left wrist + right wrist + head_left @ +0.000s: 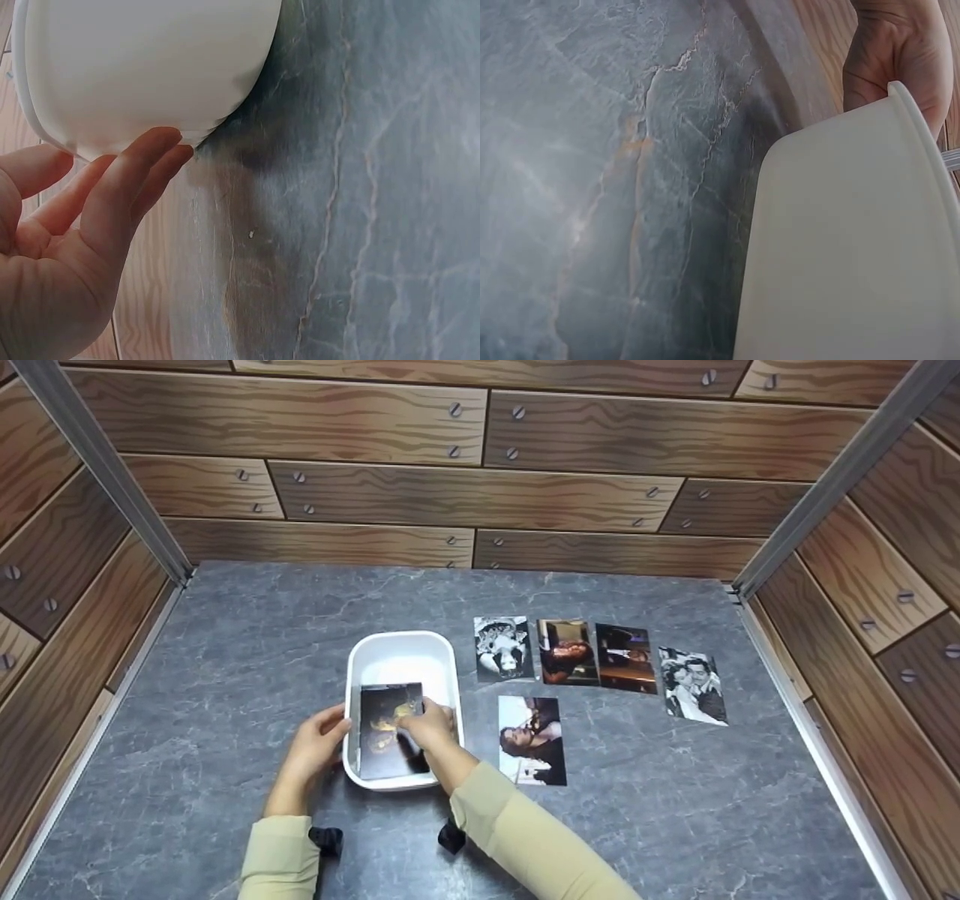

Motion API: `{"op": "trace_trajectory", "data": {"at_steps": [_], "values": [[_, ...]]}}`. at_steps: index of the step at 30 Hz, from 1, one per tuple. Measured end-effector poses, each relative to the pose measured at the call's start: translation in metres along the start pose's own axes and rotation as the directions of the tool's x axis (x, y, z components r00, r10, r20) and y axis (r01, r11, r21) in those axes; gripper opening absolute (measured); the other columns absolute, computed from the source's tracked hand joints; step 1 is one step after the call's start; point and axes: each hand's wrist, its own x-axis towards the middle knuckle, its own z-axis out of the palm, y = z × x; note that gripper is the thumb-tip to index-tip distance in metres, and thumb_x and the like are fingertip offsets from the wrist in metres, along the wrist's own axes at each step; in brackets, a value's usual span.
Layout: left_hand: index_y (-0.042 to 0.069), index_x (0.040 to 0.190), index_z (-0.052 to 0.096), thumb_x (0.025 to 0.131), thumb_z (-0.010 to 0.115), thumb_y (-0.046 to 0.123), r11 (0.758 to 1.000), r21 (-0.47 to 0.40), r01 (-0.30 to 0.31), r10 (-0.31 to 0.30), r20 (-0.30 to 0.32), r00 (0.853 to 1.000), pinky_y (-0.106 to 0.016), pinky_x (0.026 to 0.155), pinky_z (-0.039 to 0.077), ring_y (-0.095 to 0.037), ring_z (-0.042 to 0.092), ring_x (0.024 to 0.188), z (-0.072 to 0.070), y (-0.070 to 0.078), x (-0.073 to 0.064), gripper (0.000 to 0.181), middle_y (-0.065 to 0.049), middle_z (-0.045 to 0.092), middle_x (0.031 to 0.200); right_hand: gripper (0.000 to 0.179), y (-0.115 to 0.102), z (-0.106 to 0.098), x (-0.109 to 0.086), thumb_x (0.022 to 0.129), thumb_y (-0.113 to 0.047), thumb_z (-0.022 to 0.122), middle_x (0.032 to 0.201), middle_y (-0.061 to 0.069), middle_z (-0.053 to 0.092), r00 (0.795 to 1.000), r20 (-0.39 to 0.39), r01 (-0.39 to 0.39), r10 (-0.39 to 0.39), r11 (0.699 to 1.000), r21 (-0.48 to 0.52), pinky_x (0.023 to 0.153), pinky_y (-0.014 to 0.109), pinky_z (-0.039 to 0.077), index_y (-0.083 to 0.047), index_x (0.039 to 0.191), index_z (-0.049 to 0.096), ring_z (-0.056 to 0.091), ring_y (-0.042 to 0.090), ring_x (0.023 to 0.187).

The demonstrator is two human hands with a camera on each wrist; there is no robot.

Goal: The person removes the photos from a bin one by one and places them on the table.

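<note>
A white plastic tub [403, 645] stands on the grey marbled tabletop. Inside it lies a dark photo print [379, 705] with golden shapes, filling the near part. My right hand [431, 726] reaches into the tub over the near right side and pinches the right edge of this print, thumb on its face. In the right wrist view the tub's outer wall [847, 225] hides the fingers of that hand. My left hand [316, 740] touches the tub's left side. The left wrist view shows its thumb by the rim and its extended fingers [135, 169] against the outer wall.
Right of the tub, several prints form a row: a black-and-white portrait [503, 649], two dark colour photos [568, 652] and a black-and-white couple [693, 684]. Nearer lies a photo of a long-haired person [532, 740]. Wood-patterned panels [375, 495] wall the back and sides.
</note>
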Motion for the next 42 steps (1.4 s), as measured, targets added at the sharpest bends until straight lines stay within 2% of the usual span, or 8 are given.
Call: {"op": "trace_trajectory", "data": {"at_steps": [8,16,26,30,34,38,40,42], "values": [[-0.010,0.139,0.043,0.100,0.049,0.006,1.000,0.004,-0.012,0.012,0.011,1.000,-0.042,0.081,0.058,-0.026,0.059,0.106,-0.001,0.001,0.000,0.042,-0.033,0.050,0.135,0.063,0.002,0.003,-0.003,0.072,-0.005,0.073,0.121,0.018,0.051,0.996,-0.085,0.044,-0.042,0.999,0.029,0.098,0.045,0.040,-0.004,0.132,0.053,0.046,0.036,0.116],[-0.009,0.138,0.044,0.099,0.049,0.006,1.000,0.024,-0.019,0.019,0.004,1.000,-0.041,0.079,0.058,-0.026,0.059,0.105,-0.001,0.001,0.001,0.042,-0.032,0.052,0.133,0.041,0.004,0.003,-0.001,0.082,0.007,0.062,0.089,0.008,0.063,0.992,-0.075,0.112,-0.099,0.972,0.205,0.063,0.026,0.051,-0.006,0.121,0.057,0.058,0.017,0.074],[-0.009,0.138,0.045,0.099,0.050,0.006,1.000,0.002,0.000,0.000,-0.008,1.000,-0.040,0.080,0.058,-0.023,0.060,0.103,0.001,0.000,0.000,0.041,-0.032,0.052,0.133,0.035,-0.009,-0.013,0.003,0.081,0.007,0.064,0.091,0.015,0.061,0.991,-0.061,0.135,-0.121,0.918,0.373,0.073,0.032,0.054,0.003,0.116,0.059,0.060,0.023,0.082],[-0.009,0.138,0.045,0.100,0.049,0.007,1.000,-0.003,0.011,-0.011,-0.003,1.000,-0.041,0.081,0.058,-0.024,0.060,0.105,0.000,-0.001,0.000,0.042,-0.031,0.052,0.134,0.036,0.020,-0.016,0.046,0.079,0.000,0.072,0.093,0.010,0.062,0.965,-0.084,0.260,-0.250,0.846,0.465,0.075,0.030,0.054,-0.006,0.113,0.062,0.059,0.020,0.085],[-0.010,0.139,0.043,0.100,0.049,0.005,1.000,-0.013,0.013,-0.013,0.000,1.000,-0.043,0.083,0.058,-0.029,0.059,0.109,0.000,0.000,0.000,0.042,-0.033,0.049,0.136,0.040,0.036,-0.039,0.074,0.079,-0.004,0.075,0.103,0.012,0.065,0.963,-0.076,0.256,-0.258,0.793,0.552,0.083,0.033,0.055,-0.006,0.116,0.061,0.061,0.023,0.095],[-0.008,0.140,0.043,0.100,0.049,0.006,1.000,0.011,0.025,-0.024,-0.007,1.000,-0.040,0.080,0.058,-0.029,0.059,0.109,0.000,0.000,0.001,0.042,-0.033,0.049,0.136,0.042,0.031,-0.084,0.071,0.081,0.003,0.071,0.108,0.019,0.066,0.977,-0.072,0.201,-0.198,0.775,0.599,0.091,0.038,0.053,0.001,0.120,0.058,0.063,0.028,0.097],[-0.007,0.140,0.043,0.100,0.049,0.007,0.999,0.024,0.028,-0.028,-0.007,1.000,-0.037,0.078,0.059,-0.028,0.060,0.107,0.000,0.000,0.001,0.043,-0.032,0.050,0.136,0.040,0.043,-0.106,0.079,0.078,0.004,0.073,0.100,0.016,0.068,0.963,-0.072,0.242,-0.261,0.713,0.658,0.086,0.033,0.054,-0.001,0.116,0.062,0.064,0.024,0.090],[-0.006,0.140,0.043,0.100,0.049,0.008,0.999,0.030,0.024,-0.024,-0.008,1.000,-0.035,0.075,0.059,-0.027,0.061,0.105,0.000,0.001,0.001,0.043,-0.032,0.050,0.135,0.039,0.058,-0.127,0.089,0.077,0.007,0.072,0.097,0.016,0.068,0.962,-0.076,0.244,-0.264,0.695,0.677,0.085,0.034,0.055,0.002,0.115,0.062,0.064,0.023,0.087]]}}
